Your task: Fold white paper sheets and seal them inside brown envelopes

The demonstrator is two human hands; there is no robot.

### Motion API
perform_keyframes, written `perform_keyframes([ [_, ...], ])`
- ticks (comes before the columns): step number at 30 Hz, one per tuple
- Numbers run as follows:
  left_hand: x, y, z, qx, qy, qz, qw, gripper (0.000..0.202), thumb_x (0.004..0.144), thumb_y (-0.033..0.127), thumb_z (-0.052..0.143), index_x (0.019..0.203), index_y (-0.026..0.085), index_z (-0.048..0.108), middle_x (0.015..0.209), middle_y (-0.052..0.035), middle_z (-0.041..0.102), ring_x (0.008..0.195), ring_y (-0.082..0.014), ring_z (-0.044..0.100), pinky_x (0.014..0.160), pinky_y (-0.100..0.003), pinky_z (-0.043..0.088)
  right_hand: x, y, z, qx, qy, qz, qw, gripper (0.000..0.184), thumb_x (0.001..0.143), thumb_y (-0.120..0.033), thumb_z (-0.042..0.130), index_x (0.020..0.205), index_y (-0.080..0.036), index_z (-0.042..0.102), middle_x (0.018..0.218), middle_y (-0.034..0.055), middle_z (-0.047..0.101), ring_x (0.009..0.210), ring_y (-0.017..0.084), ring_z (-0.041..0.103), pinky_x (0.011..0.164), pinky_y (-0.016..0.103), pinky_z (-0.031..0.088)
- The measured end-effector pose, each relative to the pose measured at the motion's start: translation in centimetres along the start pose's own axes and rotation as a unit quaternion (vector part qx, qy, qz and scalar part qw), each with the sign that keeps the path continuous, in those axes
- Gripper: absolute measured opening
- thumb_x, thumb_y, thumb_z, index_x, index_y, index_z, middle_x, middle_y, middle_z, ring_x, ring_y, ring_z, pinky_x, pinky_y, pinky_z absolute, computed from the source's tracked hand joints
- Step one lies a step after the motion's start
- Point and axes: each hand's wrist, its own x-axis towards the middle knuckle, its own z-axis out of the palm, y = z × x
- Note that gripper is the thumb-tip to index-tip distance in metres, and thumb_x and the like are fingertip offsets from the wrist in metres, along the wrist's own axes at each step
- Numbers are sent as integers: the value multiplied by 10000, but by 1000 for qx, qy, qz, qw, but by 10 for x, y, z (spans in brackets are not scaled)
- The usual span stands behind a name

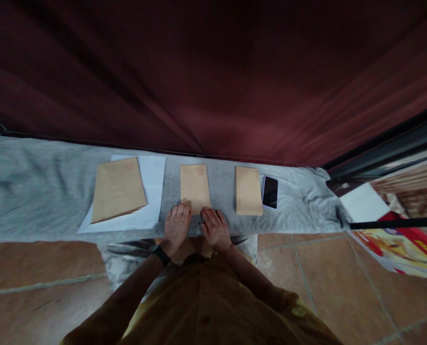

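A brown paper envelope with a faint red print near its far edge lies on the grey cloth in front of me. My left hand is at its near left corner, fingers bent together over the paper's edge. At the near right corner, my right hand rests with fingers stretched out and lying flat on the edge. To the right lies a stack of similar brown envelopes. Larger brown envelopes are piled on the left, over white paper sheets.
A phone lies beside the right stack. Grey cloth covers the narrow table, with a dark red curtain hanging behind it. A red and yellow box and a dark bar are at the right, above the tiled floor.
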Motion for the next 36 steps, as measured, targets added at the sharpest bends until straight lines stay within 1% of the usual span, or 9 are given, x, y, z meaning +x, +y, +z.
perform_keyframes([
  [3,0,0,0,-1,1,-8,1000,293,999,202,392,1111,136,654,1079,-135,699,1039,-289,628,885,-412,487,-2,1,0,-10,7,2,1000,517,1041,-307,461,1550,-220,420,1569,83,473,1437,257,454,1248,495,270],
  [6,-2,1,-3,3,-15,9,1000,345,976,132,382,1208,131,638,1158,-155,694,1092,-286,625,923,-421,491,-2,0,1,-33,4,1,999,509,1042,-309,458,1537,-194,440,1563,88,481,1428,254,463,1249,482,265],
  [11,-15,12,-4,7,-31,93,995,502,930,53,341,1355,123,598,1419,-174,603,1335,-281,533,1081,-452,444,-1,0,2,-72,-2,-1,997,498,1034,-295,453,1509,-149,479,1559,88,486,1424,235,463,1253,442,260],
  [13,-22,16,-1,0,-38,124,992,550,920,56,337,1418,118,560,1453,-169,588,1375,-274,512,1119,-446,427,-2,1,2,-80,-5,-3,997,507,1022,-284,459,1510,-147,479,1564,85,479,1431,235,454,1255,439,255],
  [15,-28,19,2,-4,-42,135,990,564,927,76,337,1456,106,530,1462,-170,585,1380,-269,517,1142,-434,417,-2,2,3,-84,-8,-5,996,510,1018,-282,462,1509,-145,480,1564,82,480,1435,239,447,1257,441,250],
  [20,-34,16,9,-21,-26,133,991,522,999,241,364,1488,125,503,1508,-142,550,1417,-279,487,1190,-455,372,-3,1,3,-82,-5,-3,997,501,1033,-285,439,1510,-135,478,1550,90,499,1441,241,437,1255,449,253],
  [22,-35,14,11,-27,-16,130,991,524,1003,270,373,1483,112,508,1512,-147,543,1421,-286,483,1197,-460,364,-1,-1,4,-77,-6,-7,997,499,1037,-273,425,1514,-135,472,1546,99,504,1452,239,424,1253,456,260],
  [29,-39,17,11,-14,-7,131,991,510,966,186,406,1430,30,549,1475,-204,565,1410,-319,489,1206,-471,345,9,-4,6,-49,-38,-41,997,499,1033,-227,379,1507,-108,479,1540,105,509,1451,217,425,1233,415,323],
  [36,-40,28,5,15,-25,121,992,536,952,140,388,1467,71,516,1492,-204,545,1420,-334,468,1174,-527,365,4,-2,5,-85,-25,-16,996,489,1029,-229,405,1498,-119,494,1547,103,500,1442,236,442,1232,439,308],
])
